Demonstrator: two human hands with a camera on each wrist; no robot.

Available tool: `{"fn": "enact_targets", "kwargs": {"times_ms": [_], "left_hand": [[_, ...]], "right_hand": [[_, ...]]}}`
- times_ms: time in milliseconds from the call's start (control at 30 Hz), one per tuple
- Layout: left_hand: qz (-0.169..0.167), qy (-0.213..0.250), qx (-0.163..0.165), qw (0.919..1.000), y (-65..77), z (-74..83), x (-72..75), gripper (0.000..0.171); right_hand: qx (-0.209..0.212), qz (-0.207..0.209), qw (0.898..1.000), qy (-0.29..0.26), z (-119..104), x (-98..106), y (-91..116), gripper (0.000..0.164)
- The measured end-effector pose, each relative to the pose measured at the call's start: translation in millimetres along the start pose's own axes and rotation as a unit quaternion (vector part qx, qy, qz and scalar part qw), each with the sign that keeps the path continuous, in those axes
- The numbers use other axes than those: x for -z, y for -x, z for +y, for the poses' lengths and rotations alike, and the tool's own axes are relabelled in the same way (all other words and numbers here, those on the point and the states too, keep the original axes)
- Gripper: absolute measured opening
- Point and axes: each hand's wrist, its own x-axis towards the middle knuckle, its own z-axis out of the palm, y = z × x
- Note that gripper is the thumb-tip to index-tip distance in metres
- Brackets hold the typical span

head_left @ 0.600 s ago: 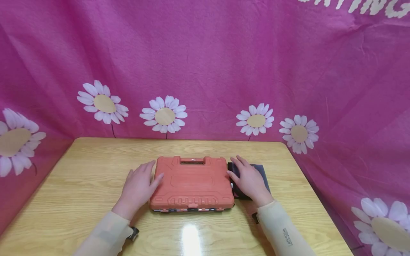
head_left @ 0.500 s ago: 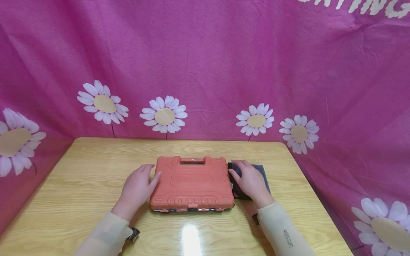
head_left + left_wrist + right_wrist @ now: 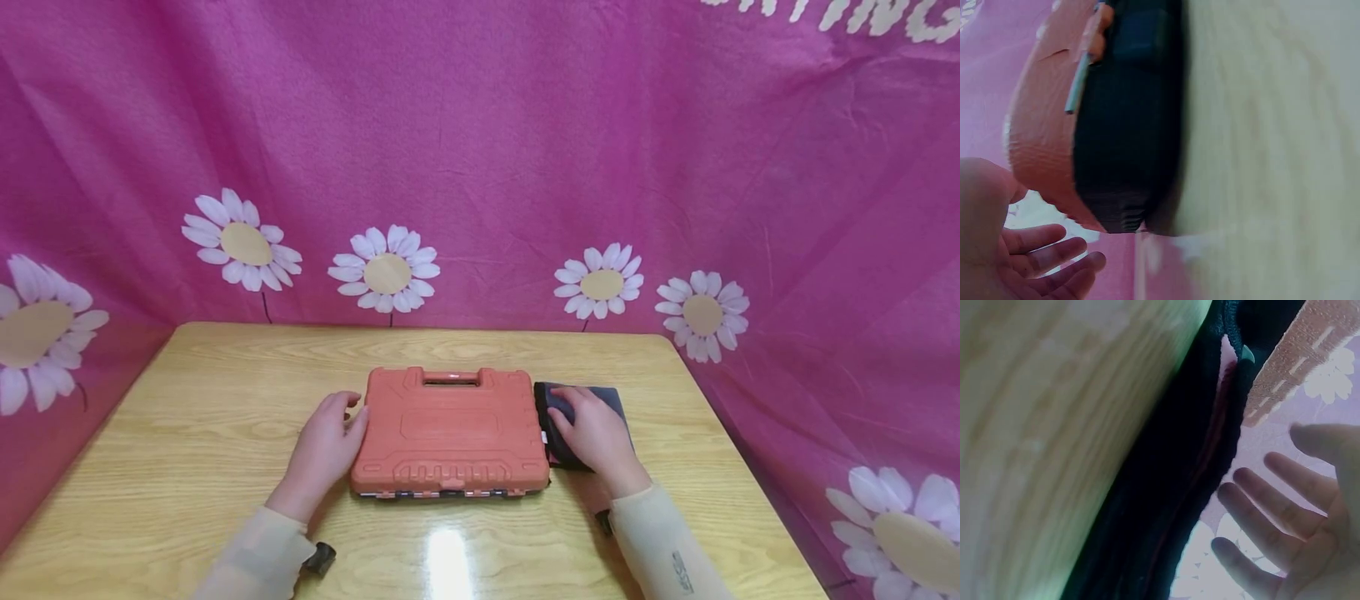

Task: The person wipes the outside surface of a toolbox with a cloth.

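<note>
A flat, rectangular orange-red plastic case with a black lower half lies near the middle of a light wood-grain table. Its moulded carrying handle faces the far side, and a row of small metal-pinned fittings runs along its near edge. The left hand is beside the case's left edge, its fingers loosely bent and apart, holding nothing; whether the thumb touches the case cannot be told. Just right of the case lies a dark fabric zippered pouch with a small pale tag on its left edge; a strip of pink shows along the zip. Over the pouch is the right hand, its fingers apart and relaxed, clamped on nothing; contact with the pouch is unclear. Beige sleeves cover both forearms. Beyond the table's far edge hangs a magenta cloth backdrop printed with large white daisies, with white lettering at the far right top.
</note>
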Motion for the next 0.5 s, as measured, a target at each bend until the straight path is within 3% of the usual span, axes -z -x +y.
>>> {"fn": "enact_targets", "kwargs": {"times_ms": [167, 500], "left_hand": [[-0.019, 0.021, 0.022, 0.9994, 0.2, -4.0, -4.1, 0.046], [-0.046, 0.063, 0.026, 0.9966, -1.2, -10.5, -9.7, 0.047]], "right_hand": [[0.013, -0.031, 0.999, 0.017, 1, -1, 7, 0.042], [0.036, -0.089, 0.995, 0.040, 5, -3, 16, 0.052]]}}
